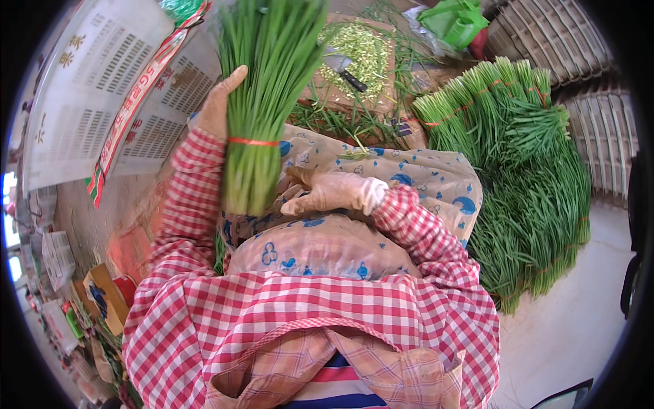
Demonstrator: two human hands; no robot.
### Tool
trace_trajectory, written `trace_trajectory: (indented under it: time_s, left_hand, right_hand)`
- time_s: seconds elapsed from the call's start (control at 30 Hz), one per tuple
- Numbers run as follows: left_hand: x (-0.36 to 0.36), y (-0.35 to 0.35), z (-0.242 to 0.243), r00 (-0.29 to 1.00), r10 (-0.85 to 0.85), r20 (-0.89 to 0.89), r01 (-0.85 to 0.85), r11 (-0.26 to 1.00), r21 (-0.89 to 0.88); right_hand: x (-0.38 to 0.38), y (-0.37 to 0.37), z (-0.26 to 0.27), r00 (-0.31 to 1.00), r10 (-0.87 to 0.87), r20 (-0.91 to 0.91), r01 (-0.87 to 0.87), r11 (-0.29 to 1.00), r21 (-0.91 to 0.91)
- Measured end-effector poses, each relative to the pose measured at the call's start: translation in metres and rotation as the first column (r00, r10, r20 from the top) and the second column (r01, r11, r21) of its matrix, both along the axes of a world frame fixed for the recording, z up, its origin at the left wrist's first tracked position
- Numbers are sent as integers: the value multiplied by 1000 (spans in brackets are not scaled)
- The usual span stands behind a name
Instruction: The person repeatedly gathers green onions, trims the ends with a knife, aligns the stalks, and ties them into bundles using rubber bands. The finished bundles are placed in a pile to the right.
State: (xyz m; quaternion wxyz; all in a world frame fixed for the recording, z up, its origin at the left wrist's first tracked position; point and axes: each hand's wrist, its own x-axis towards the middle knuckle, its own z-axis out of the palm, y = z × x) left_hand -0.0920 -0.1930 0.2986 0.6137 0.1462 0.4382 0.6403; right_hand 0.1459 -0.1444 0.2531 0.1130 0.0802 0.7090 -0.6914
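Observation:
My gloved left hand (pixel 217 105) holds an upright bunch of green garlic chives (pixel 265 87), its fingers hidden behind the leaves. A red band (pixel 254 141) ties the bunch near its pale cut ends, which point down towards my lap. To the right of those ends is my gloved right hand (pixel 332 191), thumb and fingers apart, with nothing visible in its grasp. Under both hands a translucent plastic apron (pixel 434 179) with blue prints covers my lap. Loose chive stems (pixel 355 152) lie on it.
Ahead, a wooden board (pixel 319 92) bears chopped pale stem ends (pixel 365 56) and a black-handled knife (pixel 352 80). Tied chive bunches (pixel 531 194) are piled at the right by plastic crates (pixel 552 36). White crates (pixel 102 97) stand at the left; a green plastic bag (pixel 454 23) lies beyond.

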Motion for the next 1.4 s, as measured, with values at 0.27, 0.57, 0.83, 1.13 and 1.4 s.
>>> trace_trajectory:
  time_s: [0.27, 0.57, 0.83, 1.13, 1.4]
  left_hand:
    - [15, -8, 30, 748, -413, -520, 280, 906, -317]
    - [19, -49, 23, 925, -276, -262, 191, 932, -308]
    - [50, -85, 18, 91, -304, -948, 77, 952, -298]
    - [123, -109, -68, -587, 7, -810, 196, 971, -134]
    - [70, -107, -2, 45, -105, -994, 522, 850, -66]
  right_hand:
    - [-2, 31, 5, 828, -550, 104, 395, 442, -805]
    - [27, 30, -34, 465, -858, 220, 616, 135, -776]
    - [6, 19, -69, 648, -756, 92, 343, 182, -922]
    - [2, 11, -56, 701, -673, 237, 505, 234, -831]
    - [2, 16, -39, 742, -623, 247, 558, 371, -742]
